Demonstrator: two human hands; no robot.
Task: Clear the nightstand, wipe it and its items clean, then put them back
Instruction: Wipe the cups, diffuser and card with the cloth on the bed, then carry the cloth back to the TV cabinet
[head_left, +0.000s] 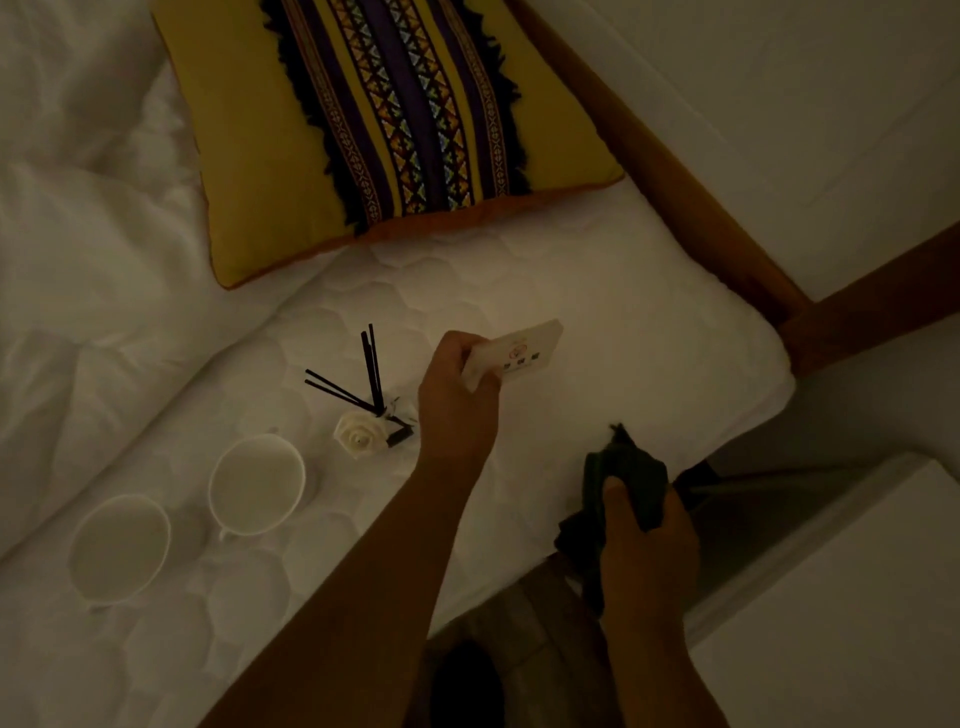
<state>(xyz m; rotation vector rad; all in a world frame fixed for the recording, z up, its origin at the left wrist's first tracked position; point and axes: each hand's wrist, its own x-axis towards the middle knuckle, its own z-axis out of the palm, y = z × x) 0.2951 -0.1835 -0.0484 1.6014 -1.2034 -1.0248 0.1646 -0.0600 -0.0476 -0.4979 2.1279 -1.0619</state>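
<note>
We see a white quilted bed filling most of the frame. On it lie a yellow patterned cushion at the top, two white cups at lower left, and a reed diffuser near centre.

My left hand covers the near end of the white card; its print is too small to read. Beside it, the diffuser bottle hides in gloom.
</note>
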